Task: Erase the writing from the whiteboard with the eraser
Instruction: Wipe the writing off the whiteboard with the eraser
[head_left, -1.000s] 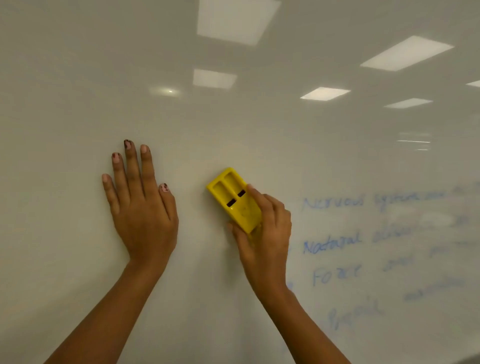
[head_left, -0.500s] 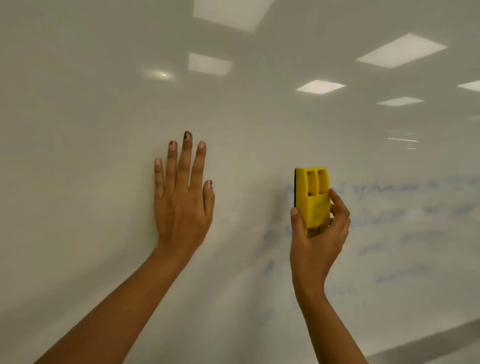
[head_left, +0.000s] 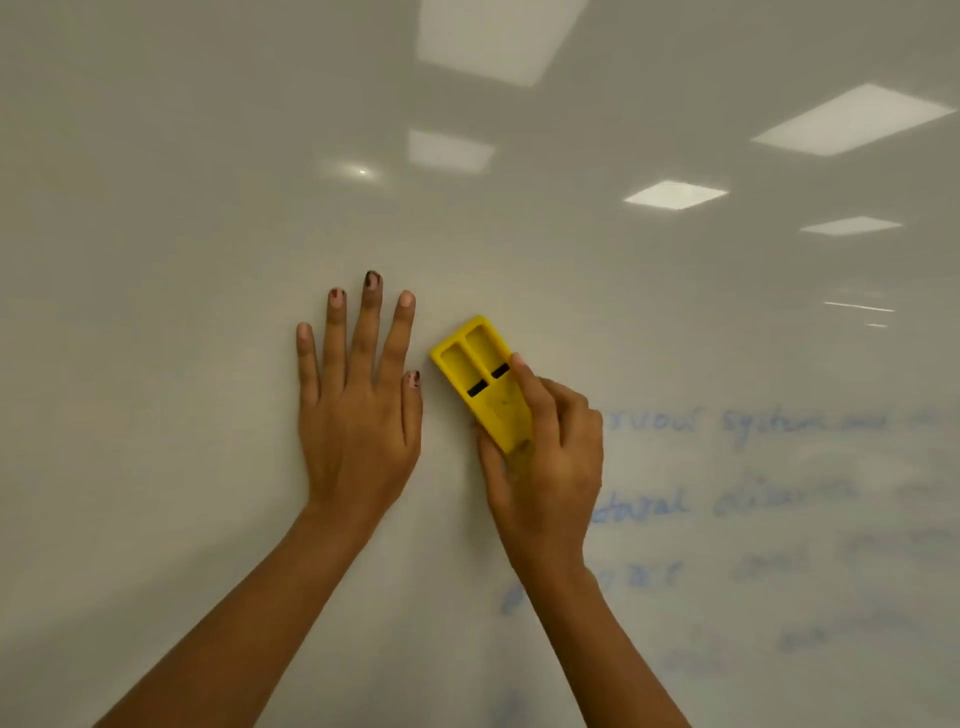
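Glossy whiteboard carries smudged blue writing at four o'clock; a left hand lies flat at centre, an eraser at its three o'clock.

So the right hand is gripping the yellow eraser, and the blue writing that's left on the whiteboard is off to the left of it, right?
Not quite. The head view shows the remaining blue writing to the right of the yellow eraser, not the left. The right hand does grip the eraser at the whiteboard.
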